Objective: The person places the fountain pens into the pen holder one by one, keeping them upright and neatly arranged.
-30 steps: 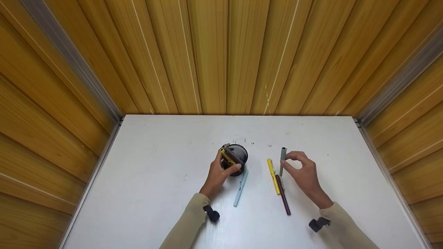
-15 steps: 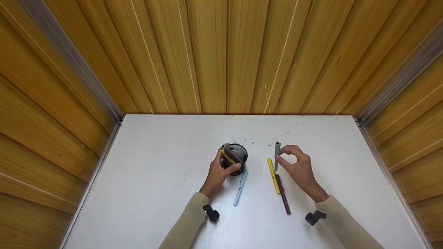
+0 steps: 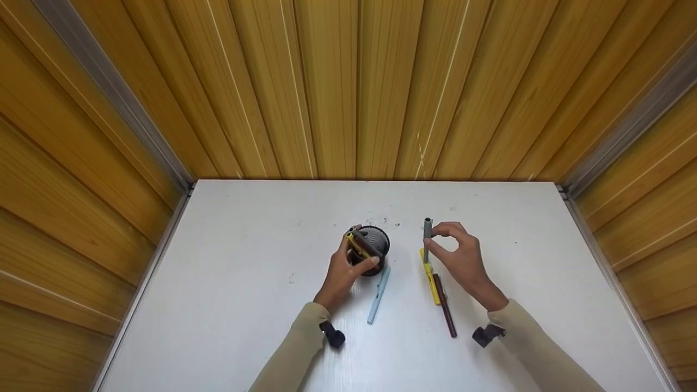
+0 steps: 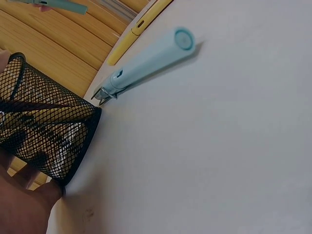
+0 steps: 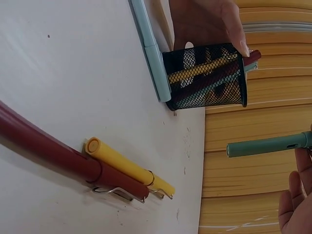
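Observation:
My left hand (image 3: 340, 280) grips a black mesh pen holder (image 5: 209, 78) standing upright on the table, thumb at its rim. Inside lean a yellow, a dark red and a greenish pen, seen through the mesh in the right wrist view. Between thumb and fingers, my right hand (image 3: 465, 261) pinches a grey-green pen (image 3: 427, 234), held upright in the air right of the holder. Its lower end overlaps a yellow pen (image 3: 430, 283) in the head view. A dark red pen (image 3: 446, 313) lies against that yellow one. Beside the holder's base lies a light blue pen (image 4: 146, 63).
The white table (image 3: 245, 261) has a few dark specks behind the holder. Wood-patterned panels (image 3: 326, 92) wall it in at the back and on both sides. Each sleeve carries a small black wrist camera, the left one (image 3: 333, 335) close over the table.
My right hand has moved left and slightly toward the back with the grey-green pen, from beside the loose pens to over the yellow one. The left hand and holder have stayed put.

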Demonstrator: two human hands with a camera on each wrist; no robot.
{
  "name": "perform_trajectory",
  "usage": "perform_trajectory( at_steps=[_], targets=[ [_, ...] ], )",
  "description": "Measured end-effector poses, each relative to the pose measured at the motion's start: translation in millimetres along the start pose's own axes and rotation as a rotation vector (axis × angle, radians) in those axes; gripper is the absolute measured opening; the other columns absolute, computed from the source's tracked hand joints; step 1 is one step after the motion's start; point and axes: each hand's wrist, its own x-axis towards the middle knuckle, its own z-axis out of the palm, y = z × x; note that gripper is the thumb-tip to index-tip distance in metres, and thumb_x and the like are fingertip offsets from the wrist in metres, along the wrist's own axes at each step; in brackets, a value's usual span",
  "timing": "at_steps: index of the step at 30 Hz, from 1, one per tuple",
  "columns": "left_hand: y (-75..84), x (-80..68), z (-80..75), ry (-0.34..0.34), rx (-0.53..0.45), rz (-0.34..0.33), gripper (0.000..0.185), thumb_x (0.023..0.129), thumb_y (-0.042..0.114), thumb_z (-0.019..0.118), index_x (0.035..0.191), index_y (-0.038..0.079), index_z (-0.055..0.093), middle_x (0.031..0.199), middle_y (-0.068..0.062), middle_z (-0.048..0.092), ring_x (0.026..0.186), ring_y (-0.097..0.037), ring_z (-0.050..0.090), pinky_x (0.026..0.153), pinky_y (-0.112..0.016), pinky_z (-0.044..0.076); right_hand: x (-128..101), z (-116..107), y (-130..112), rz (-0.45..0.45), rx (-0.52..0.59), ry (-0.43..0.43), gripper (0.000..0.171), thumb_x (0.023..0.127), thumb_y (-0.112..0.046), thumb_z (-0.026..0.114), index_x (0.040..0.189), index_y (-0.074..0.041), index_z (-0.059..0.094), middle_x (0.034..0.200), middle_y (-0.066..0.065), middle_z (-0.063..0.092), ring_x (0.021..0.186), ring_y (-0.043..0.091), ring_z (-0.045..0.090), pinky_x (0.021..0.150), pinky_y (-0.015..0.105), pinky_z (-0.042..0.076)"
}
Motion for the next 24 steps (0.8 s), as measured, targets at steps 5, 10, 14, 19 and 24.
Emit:
perform_trajectory(
  at_steps=[5, 10, 14, 19, 24],
  targets=[
    [-0.5, -0.8, 0.0, -0.003, -0.011, -0.003, 0.088, 0.097, 0.044, 0.082, 0.171, 0.031, 0.037, 0.155, -0.006, 0.059, 0.138, -0.022, 0.06, 0.12, -0.047, 0.047, 5.2, 4.4, -3.9, -0.012, 0.014, -0.02, 0.018, 0.094, 0.0, 0.085, 0.109, -0.008, 0.08, 0.113, 0.005, 0.073, 0.115, 0.013, 0.062, 0.105, 0.035, 0.043],
    [0.0, -1.9, 0.6, 0.002, -0.009, -0.016, 0.087, 0.097, 0.045, 0.082, 0.171, 0.033, 0.038, 0.155, -0.005, 0.059, 0.138, -0.022, 0.059, 0.12, -0.048, 0.047, 8.1, 8.4, -6.2, -0.023, 0.024, -0.034, 0.018, 0.094, 0.001, 0.085, 0.109, -0.008, 0.08, 0.114, 0.005, 0.073, 0.115, 0.014, 0.062, 0.104, 0.035, 0.042],
    [1.3, -1.8, 1.3, 0.002, -0.003, -0.015, 0.087, 0.096, 0.045, 0.082, 0.17, 0.033, 0.038, 0.155, -0.005, 0.059, 0.138, -0.022, 0.059, 0.12, -0.048, 0.047, 8.8, 10.8, -7.6, -0.042, 0.022, -0.03, 0.02, 0.092, 0.003, 0.086, 0.108, -0.006, 0.08, 0.114, 0.006, 0.073, 0.113, 0.015, 0.061, 0.103, 0.033, 0.042],
    [1.6, -1.2, 1.5, 0.0, -0.001, -0.011, 0.087, 0.096, 0.045, 0.082, 0.171, 0.031, 0.038, 0.155, -0.007, 0.059, 0.137, -0.023, 0.059, 0.119, -0.049, 0.047, 11.1, 13.6, -9.4, -0.073, 0.012, -0.031, 0.023, 0.09, 0.006, 0.087, 0.108, -0.005, 0.079, 0.114, 0.008, 0.072, 0.111, 0.015, 0.061, 0.101, 0.031, 0.042],
    [0.6, -0.9, 0.6, 0.009, 0.003, -0.023, 0.088, 0.095, 0.045, 0.083, 0.17, 0.032, 0.039, 0.154, -0.005, 0.06, 0.137, -0.022, 0.059, 0.12, -0.048, 0.046, 15.7, 15.0, -13.1, -0.085, 0.017, -0.05, 0.022, 0.091, 0.005, 0.086, 0.109, -0.007, 0.08, 0.113, 0.006, 0.072, 0.111, 0.016, 0.061, 0.102, 0.03, 0.045]
  ],
)
